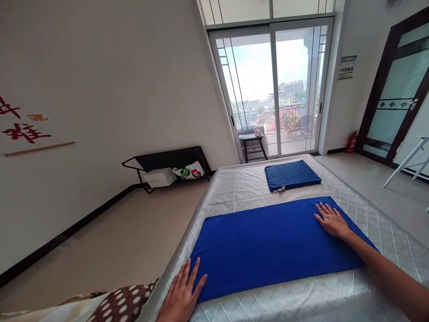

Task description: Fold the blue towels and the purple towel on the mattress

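Observation:
A bright blue cloth (268, 246) lies spread flat on a bed or table with a quilted silver-grey cover (231, 183). My left hand (182, 290) rests at the cloth's near left corner, fingers spread, partly on the cover. Flat on the cloth's right part lies my right hand (331, 220), its fingers apart. Neither hand grips anything. Beyond the cloth sits a folded darker blue cloth (291, 174) with small white tags at its near edge.
A black rack (167, 158) with white boxes (159, 177) and a bag (191, 171) stands by the left wall. Brown dotted fabric (122, 304) lies at the lower left. Ahead are a stool (251, 136) and glass doors; a white-legged stand (405, 163) is at right.

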Demonstrator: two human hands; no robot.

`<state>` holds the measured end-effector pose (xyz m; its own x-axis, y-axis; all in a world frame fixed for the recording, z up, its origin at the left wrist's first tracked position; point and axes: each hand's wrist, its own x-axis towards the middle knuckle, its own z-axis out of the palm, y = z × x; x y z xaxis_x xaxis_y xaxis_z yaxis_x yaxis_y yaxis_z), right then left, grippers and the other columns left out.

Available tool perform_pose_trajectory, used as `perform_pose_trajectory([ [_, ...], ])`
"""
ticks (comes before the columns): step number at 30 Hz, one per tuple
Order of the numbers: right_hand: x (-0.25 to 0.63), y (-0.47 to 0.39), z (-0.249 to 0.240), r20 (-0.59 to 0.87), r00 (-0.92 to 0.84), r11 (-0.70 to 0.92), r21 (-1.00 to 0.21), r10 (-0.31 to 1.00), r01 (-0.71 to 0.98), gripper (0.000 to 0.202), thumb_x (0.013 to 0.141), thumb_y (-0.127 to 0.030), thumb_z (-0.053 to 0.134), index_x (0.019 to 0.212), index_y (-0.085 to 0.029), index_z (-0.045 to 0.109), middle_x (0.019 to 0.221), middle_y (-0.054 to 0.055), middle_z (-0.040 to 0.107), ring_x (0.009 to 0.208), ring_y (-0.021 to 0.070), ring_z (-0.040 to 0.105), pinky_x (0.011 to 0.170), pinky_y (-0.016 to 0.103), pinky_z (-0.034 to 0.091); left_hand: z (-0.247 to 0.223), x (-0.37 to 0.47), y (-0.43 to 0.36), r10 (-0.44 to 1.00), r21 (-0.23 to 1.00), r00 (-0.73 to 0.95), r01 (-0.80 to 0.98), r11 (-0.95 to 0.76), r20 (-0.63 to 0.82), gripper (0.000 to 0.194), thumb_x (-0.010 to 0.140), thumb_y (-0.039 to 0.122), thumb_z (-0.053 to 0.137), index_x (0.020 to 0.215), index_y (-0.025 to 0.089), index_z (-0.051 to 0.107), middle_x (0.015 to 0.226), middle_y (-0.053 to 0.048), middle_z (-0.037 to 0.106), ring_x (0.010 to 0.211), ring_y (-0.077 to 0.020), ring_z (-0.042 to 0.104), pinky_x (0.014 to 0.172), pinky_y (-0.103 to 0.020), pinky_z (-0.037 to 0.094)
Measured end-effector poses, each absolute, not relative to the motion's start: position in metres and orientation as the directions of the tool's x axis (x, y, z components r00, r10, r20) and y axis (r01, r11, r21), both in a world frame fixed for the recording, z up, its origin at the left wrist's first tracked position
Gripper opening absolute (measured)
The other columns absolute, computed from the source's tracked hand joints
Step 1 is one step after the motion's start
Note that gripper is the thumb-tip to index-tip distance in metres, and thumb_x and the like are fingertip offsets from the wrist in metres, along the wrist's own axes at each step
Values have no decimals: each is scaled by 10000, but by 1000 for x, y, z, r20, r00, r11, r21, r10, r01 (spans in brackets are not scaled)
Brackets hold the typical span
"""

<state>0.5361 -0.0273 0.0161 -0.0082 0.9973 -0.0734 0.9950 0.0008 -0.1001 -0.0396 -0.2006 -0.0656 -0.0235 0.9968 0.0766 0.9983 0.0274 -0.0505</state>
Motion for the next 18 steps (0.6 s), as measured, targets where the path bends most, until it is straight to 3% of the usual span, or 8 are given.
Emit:
perform_pose_trajectory([
  [5,539,0,26,-48,31,-36,-107,998,994,678,998,-481,212,1577,-143,316,1643,75,291,1528,242,206,1238,455,183,-47,-47,-182,998,-99,23,995,-30,-65,488,925,390,479,1396,334,594,1588,-32,389,1498,-314,271,1209,-515,250],
  [9,550,22,18,-24,61,-63,-108,998,992,675,1000,-469,199,1571,-131,324,1639,93,304,1516,252,245,1230,463,212,-16,-28,-135,998,6,-7,1000,7,57,567,1012,446,357,1531,223,410,1611,-99,341,1498,-280,280,1206,-487,276],
  [12,557,27,8,16,46,-44,-111,999,993,684,999,-475,186,1576,-129,308,1646,85,289,1517,248,245,1233,459,212,-1,4,-91,995,78,51,995,-58,82,597,1042,505,260,1553,214,358,1615,-100,331,1493,-259,294,1208,-486,281],
  [18,555,24,6,19,70,-68,-106,997,992,676,998,-462,206,1571,-121,323,1643,77,296,1519,235,239,1243,431,193,-6,26,-36,998,1,56,998,-56,28,604,1033,518,312,1557,222,350,1618,-110,322,1507,-276,254,1225,-488,215],
])
